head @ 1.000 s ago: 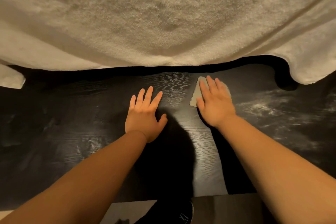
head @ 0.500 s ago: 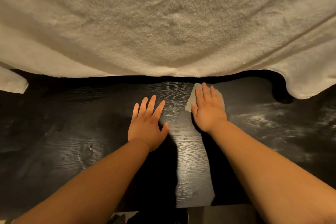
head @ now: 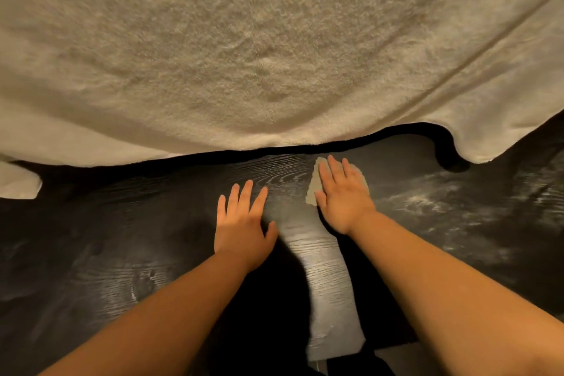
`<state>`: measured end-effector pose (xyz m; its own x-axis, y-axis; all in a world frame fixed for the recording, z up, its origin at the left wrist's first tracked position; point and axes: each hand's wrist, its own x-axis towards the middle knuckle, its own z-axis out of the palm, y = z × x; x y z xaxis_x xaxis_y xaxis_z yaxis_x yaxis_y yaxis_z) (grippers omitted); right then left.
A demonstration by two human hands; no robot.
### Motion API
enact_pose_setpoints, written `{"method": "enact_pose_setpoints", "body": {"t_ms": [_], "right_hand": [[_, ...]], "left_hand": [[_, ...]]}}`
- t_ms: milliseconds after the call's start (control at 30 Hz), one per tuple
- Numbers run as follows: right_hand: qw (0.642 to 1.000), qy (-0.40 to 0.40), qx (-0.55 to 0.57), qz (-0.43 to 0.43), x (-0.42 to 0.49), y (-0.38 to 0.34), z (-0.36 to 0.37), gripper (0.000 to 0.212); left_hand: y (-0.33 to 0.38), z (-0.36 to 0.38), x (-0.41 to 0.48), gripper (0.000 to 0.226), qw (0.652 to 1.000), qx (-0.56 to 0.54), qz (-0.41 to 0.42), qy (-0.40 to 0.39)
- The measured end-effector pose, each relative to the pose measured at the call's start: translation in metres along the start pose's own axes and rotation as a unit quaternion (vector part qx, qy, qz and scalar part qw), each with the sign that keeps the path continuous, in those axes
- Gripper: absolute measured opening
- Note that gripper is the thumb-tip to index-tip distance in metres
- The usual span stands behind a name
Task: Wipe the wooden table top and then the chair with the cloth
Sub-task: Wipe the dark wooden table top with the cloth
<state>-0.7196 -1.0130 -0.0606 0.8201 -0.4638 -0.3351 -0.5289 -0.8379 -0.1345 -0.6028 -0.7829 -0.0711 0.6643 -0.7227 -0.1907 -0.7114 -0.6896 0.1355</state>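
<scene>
One small grey cloth (head: 311, 191) lies flat on the dark wooden table (head: 122, 241), close to the hem of one large cream towel (head: 244, 55) that covers the far side. The right hand (head: 343, 197) presses on the cloth with straight fingers. The left hand (head: 241, 224) lies flat on bare wood just beside it, fingers spread, holding nothing. Pale smears (head: 427, 201) mark the wood to the right.

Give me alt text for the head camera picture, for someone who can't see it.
A person's right hand presses a small grey cloth flat on a dark wooden table top; the left hand rests flat beside it, fingers spread. Pale smears mark the wood to the right, and a large cream towel fills the upper view.
</scene>
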Motion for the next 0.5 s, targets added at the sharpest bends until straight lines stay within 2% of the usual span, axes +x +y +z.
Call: {"method": "enact_pose_setpoints", "body": {"t_ms": [33,167,233,267,300,433,500], "right_hand": [[1.0,-0.005,0.009,-0.009,-0.008,-0.008,0.002,0.077],[0.989,0.009,-0.016,-0.146,-0.073,-0.027,0.029,0.068],[0.982,-0.006,-0.015,-0.189,-0.061,-0.01,0.023,0.067],[0.981,0.01,-0.028,-0.194,-0.045,-0.002,0.017,0.067],[0.983,0.023,-0.038,-0.178,-0.025,0.004,0.01,0.068],[1.0,0.028,-0.003,0.011,0.042,0.011,-0.012,0.072],[0.999,0.033,-0.002,0.013,0.033,0.002,-0.007,0.072]], "left_hand": [[0.0,0.0,0.0,0.084,1.0,-0.006,-0.002,-0.001],[0.008,-0.007,0.014,0.083,1.0,-0.014,0.018,0.011],[0.015,-0.012,0.038,0.082,0.999,-0.024,0.028,0.012],[0.019,-0.013,0.051,0.08,0.999,-0.024,0.033,0.004],[0.022,-0.013,0.062,0.079,0.999,-0.022,0.034,-0.01],[0.03,-0.011,0.079,0.079,1.0,-0.008,0.017,0.005],[0.03,-0.01,0.078,0.08,1.0,0.0,0.025,0.006]]}}
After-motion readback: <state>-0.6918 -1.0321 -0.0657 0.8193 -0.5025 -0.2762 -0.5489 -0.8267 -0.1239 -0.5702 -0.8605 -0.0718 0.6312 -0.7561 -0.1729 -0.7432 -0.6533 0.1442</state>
